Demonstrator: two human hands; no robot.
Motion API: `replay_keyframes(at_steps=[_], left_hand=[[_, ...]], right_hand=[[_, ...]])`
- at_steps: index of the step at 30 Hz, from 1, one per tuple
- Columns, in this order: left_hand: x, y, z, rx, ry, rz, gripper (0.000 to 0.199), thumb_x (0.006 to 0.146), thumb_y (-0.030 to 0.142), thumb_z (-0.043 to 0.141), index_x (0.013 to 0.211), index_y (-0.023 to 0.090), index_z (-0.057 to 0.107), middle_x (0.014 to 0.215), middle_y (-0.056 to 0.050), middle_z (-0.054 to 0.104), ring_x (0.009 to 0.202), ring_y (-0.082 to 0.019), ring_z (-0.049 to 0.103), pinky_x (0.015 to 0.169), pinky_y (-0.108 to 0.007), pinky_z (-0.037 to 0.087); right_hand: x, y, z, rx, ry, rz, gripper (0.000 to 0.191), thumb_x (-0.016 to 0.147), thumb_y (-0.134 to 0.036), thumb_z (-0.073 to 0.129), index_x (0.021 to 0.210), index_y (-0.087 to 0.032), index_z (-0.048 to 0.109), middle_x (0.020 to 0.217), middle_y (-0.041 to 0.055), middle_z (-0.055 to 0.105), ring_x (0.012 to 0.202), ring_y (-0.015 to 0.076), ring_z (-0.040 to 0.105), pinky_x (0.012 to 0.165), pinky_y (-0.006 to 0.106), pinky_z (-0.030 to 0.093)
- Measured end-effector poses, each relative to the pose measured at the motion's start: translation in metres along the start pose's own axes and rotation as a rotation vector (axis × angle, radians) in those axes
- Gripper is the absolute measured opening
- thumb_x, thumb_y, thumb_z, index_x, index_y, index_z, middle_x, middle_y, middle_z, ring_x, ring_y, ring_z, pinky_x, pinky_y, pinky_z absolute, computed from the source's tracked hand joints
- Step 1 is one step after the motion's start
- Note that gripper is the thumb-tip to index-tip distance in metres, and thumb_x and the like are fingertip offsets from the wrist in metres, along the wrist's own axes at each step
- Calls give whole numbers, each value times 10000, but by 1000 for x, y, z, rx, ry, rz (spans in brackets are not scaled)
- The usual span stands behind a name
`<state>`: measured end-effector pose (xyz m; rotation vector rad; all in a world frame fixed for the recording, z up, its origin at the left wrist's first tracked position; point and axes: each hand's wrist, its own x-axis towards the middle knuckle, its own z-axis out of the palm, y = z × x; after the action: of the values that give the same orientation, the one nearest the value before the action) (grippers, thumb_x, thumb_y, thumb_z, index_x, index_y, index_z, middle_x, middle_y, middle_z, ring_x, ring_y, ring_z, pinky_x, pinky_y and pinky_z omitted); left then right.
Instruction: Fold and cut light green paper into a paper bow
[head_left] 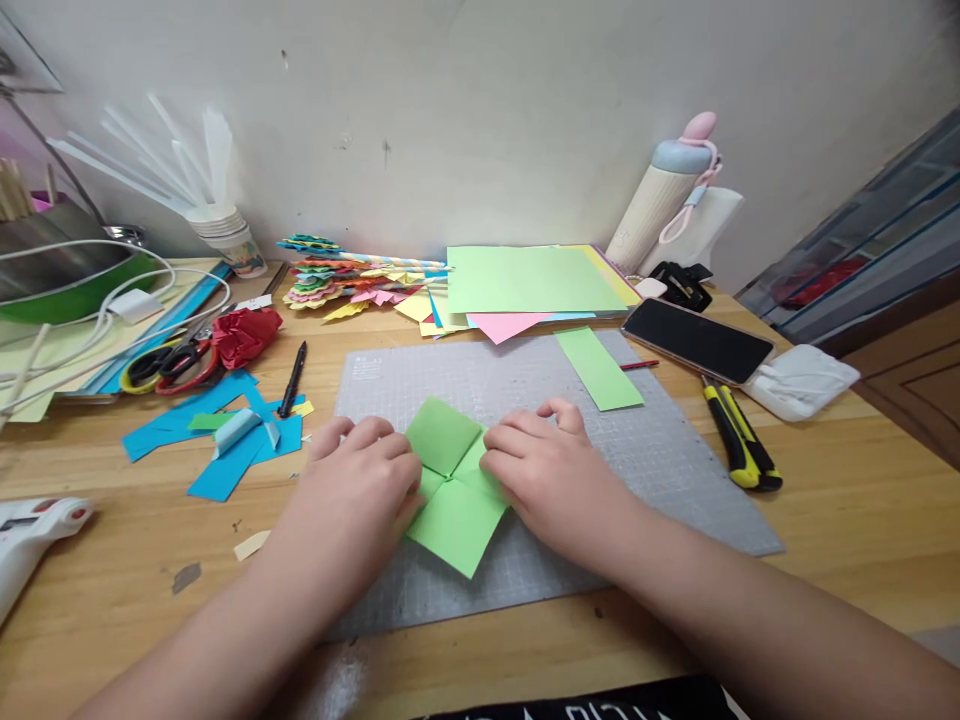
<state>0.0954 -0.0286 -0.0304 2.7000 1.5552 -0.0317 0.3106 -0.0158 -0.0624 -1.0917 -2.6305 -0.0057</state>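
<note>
A folded sheet of green paper [459,515] lies on the grey cutting mat [675,500], its flaps meeting at a point in the middle. My left hand [367,475] grips the paper's left side with curled fingers. On the opposite side, my right hand [547,475] has its fingers closed on the right edge, the little finger raised. Both sets of fingertips are partly hidden behind the hands. A loose green strip [600,370] rests on the mat's upper right.
Blue paper scraps [225,470], a black pen [293,380] and scissors [169,362] lie at left. Coloured sheets [532,280] are stacked behind the mat. To the right are a utility knife [741,440], a phone [697,340] and a bottle [652,205].
</note>
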Motion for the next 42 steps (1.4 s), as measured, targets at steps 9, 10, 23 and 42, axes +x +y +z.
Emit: replay_keyframes(at_steps=[9, 10, 23, 42], left_hand=[[3, 0, 19, -219, -35, -7, 209, 914, 283, 504, 1074, 179, 589, 1018, -70, 618, 949, -252, 567, 835, -430, 441], [3, 0, 20, -225, -27, -4, 261, 894, 331, 549, 1109, 188, 589, 1044, -71, 612, 979, -265, 559, 856, -447, 436], [2, 5, 21, -195, -34, -17, 322, 863, 409, 599, 1110, 205, 627, 1008, -67, 576, 971, -282, 533, 839, -465, 440], [5, 3, 24, -232, -69, -24, 322, 807, 367, 657, 1087, 213, 618, 1016, -69, 591, 981, -281, 540, 840, -449, 462]], right_hand=[[2, -1, 1, 228, -147, -25, 273, 866, -59, 473, 970, -214, 672, 914, 26, 675, 840, 187, 563, 826, 385, 225], [2, 0, 0, 265, -156, -11, 294, 864, -52, 465, 988, -218, 673, 930, 25, 680, 849, 186, 568, 828, 384, 224], [3, -11, 0, 134, -96, -88, 276, 960, -312, 433, 1100, -231, 657, 942, 48, 641, 891, 217, 500, 833, 422, 208], [4, -10, 5, 209, -166, -43, 275, 958, -280, 413, 1083, -212, 649, 956, 48, 661, 886, 213, 521, 809, 402, 220]])
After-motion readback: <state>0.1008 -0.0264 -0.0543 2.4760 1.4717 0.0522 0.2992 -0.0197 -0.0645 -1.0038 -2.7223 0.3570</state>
